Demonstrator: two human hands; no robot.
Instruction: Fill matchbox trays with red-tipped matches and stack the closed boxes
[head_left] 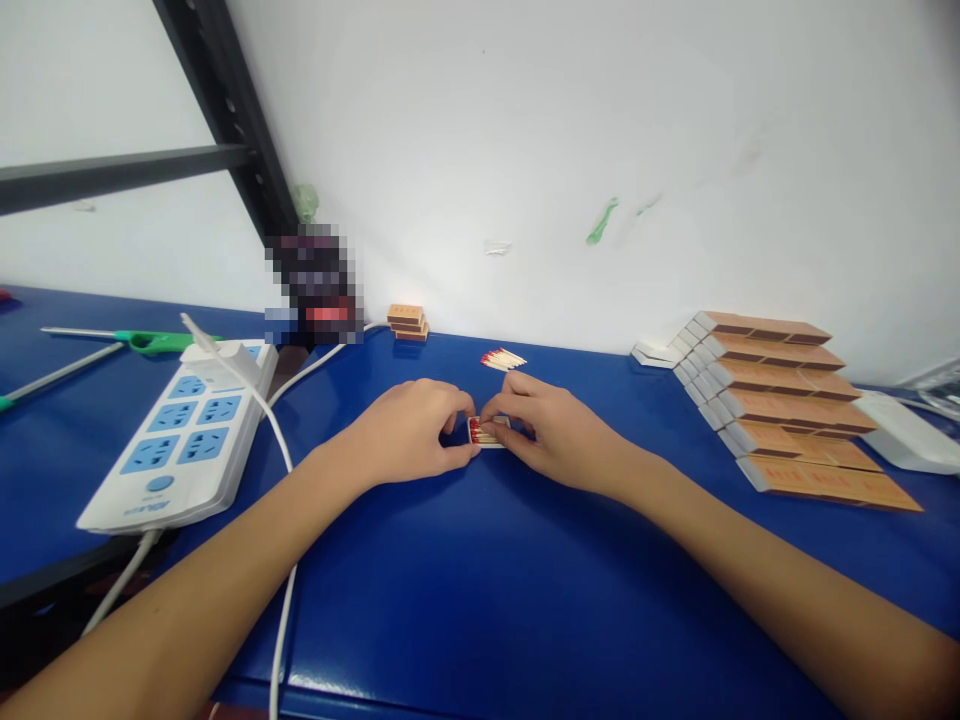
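Note:
A small white matchbox tray (472, 432) lies on the blue table, with red-headed matches (480, 434) inside it. My left hand (420, 430) grips the left end of this tray between thumb and fingers. From the right, my right hand (551, 428) reaches over the tray, its thumb and fingertips pinched together at the matches. Whether a match is between those fingertips is hard to make out. Just beyond the hands lies a loose pile of matches (504, 359), red heads to the left.
Stacked matchboxes (795, 405) stand at the right, beside a white folded piece (655, 355) and a white adapter (911, 432). A few matchboxes (407, 322) sit by the wall. A power strip (180, 440), its cable (283, 610) and a green-handled lighter (154, 342) are at the left.

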